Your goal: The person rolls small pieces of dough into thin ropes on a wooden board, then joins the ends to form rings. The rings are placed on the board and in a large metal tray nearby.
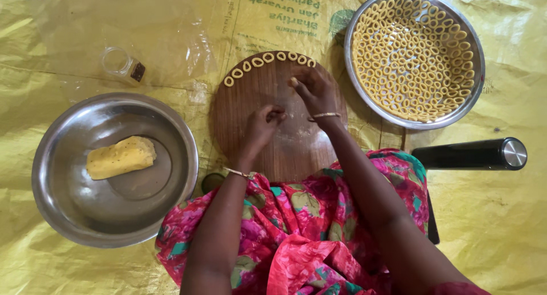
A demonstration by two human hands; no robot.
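Observation:
A round wooden board (250, 110) lies in front of me with a curved row of small yellow dough rings (268, 60) along its far edge. My right hand (316, 93) rests on the board, its fingertips pinching a small piece of dough (293, 82). My left hand (263, 123) is on the board's middle with fingers curled in; whether it holds dough is hidden. To the left, a steel bowl (68, 215) holds a yellow block of dough (121, 156). A steel plate (476, 95) at the far right is filled with several dough rings.
A small clear glass jar (121, 64) lies on its side beyond the bowl. A black cylinder with a steel end (470, 154) lies at the right. Everything sits on a yellow plastic sheet (68, 39). My pink floral clothing (296, 232) covers the near edge.

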